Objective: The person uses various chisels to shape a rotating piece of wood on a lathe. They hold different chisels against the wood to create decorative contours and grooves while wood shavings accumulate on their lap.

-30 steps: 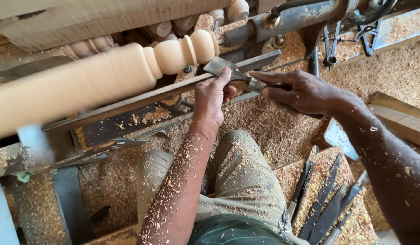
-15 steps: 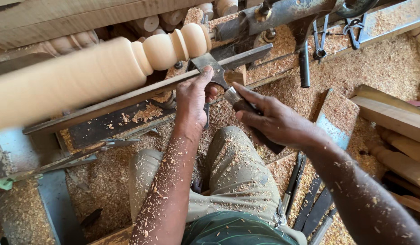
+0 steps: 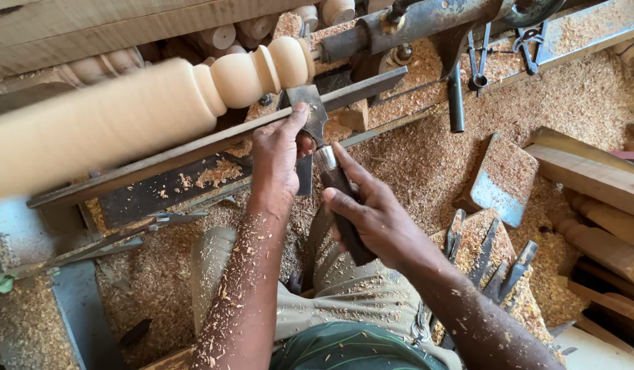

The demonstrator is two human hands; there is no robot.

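Pale turned wood spindle (image 3: 125, 116) sits on the lathe, smooth long cylinder at left, two rounded beads and a cove near its right end; surface blurred, fine grain not readable. Wide flat chisel (image 3: 315, 127) lies across the long metal tool rest (image 3: 193, 147), blade grey and dull, bright metal ferrule, dark round handle. Blade tip sits just below the bead end of the spindle; can't tell if it is touching. Left hand (image 3: 279, 154) presses down on the blade at the rest, thumb against the steel, fingers curled over the bar, closed around it. Right hand (image 3: 375, 219) wraps the dark handle lower down, forefinger stretched along it toward the ferrule, other fingers closed on it. Both forearms flecked with fine shavings. Lathe bed (image 3: 426, 20) is rusty dark steel, caked in dust. Coarse tan sawdust (image 3: 413, 157) covers the floor and the person's lap. To the right: a flat blue-grey metal plate (image 3: 505, 181) half buried, rough square timber offcuts (image 3: 591, 178), and a fan of spare dark chisels (image 3: 495, 260) by the knee. Calipers (image 3: 480, 58) hang on the lathe frame.
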